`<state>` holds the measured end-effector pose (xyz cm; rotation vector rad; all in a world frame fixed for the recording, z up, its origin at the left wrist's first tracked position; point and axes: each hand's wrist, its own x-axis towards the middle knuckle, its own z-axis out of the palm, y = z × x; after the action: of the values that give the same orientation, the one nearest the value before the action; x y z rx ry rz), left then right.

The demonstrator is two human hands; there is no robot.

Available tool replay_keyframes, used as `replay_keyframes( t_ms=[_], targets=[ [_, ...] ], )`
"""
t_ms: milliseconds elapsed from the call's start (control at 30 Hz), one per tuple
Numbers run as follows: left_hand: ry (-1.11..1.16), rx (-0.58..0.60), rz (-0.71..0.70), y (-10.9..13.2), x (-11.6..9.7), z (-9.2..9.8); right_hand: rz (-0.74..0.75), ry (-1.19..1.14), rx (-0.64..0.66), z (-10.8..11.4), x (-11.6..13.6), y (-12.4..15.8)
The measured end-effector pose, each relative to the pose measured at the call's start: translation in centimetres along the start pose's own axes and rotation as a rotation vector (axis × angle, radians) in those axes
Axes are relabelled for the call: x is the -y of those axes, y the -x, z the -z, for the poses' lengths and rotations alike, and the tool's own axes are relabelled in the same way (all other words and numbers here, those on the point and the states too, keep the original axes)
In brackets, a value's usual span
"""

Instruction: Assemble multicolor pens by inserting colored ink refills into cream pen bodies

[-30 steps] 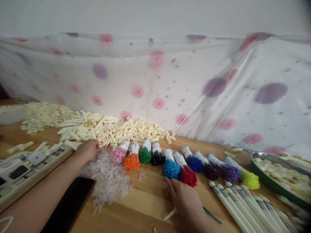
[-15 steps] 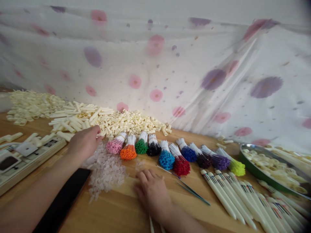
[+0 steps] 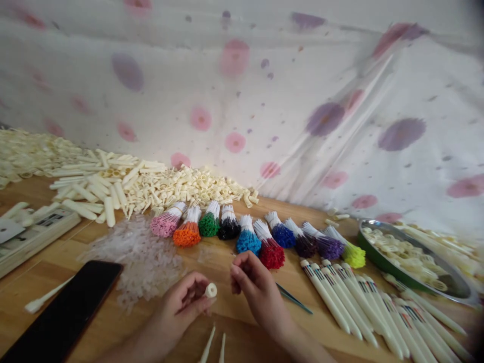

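Observation:
My left hand [image 3: 189, 302] is closed around a small cream plastic part [image 3: 211, 290], its round open end facing up. Just to the right, my right hand [image 3: 257, 287] is raised with thumb and fingertips pressed together; whatever they may pinch is too small to make out. Bundles of colored refills stand behind the hands, among them pink [image 3: 165, 225], orange [image 3: 186, 234] and red [image 3: 272, 256]. Clear small pieces [image 3: 141, 257] lie heaped left of my left hand. Two thin cream pointed parts [image 3: 207, 345] lie below the hands. Tweezers [image 3: 295, 298] rest beyond my right hand.
A black phone [image 3: 71, 307] and a power strip [image 3: 38, 239] lie at left. Piles of cream parts [image 3: 181, 186] line the back. Cream multicolor pens [image 3: 336, 302] and a green tray [image 3: 408, 282] of parts occupy the right. A flowered plastic sheet hangs behind.
My left hand has come back from the cream pile with a part in it. My right hand has lifted off the table and its fingers have come together. The view has shifted slightly right.

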<state>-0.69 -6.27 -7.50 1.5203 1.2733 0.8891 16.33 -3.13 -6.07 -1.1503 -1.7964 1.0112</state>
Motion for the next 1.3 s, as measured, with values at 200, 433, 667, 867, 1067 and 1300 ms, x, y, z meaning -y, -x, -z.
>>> replay_keyframes(
  t_ms=[200, 433, 667, 867, 1067, 1300],
  targets=[
    [0.179, 0.030, 0.061, -0.1, 0.7, -0.1, 0.052, -0.269, -0.025, 0.1, 0.6, 1.5],
    [0.286, 0.084, 0.111, 0.0, -0.2, -0.2, 0.133, -0.123, 0.024, -0.1, 0.0, 1.3],
    [0.317, 0.080, 0.123, 0.1, -0.5, -0.1, 0.119, -0.043, 0.079, -0.1, 0.1, 1.4],
    [0.236, 0.056, 0.125, 0.0, -0.5, -0.2, 0.273, 0.341, 0.161, 0.4, 0.0, 0.8],
    [0.137, 0.016, 0.115, 0.0, -0.5, -0.7, 0.225, 0.515, 0.134, 0.4, -0.3, 0.8],
    [0.147, 0.060, 0.181, 0.1, -1.0, -0.4, 0.348, 0.455, 0.329, 1.6, 0.3, 0.4]
  ],
)
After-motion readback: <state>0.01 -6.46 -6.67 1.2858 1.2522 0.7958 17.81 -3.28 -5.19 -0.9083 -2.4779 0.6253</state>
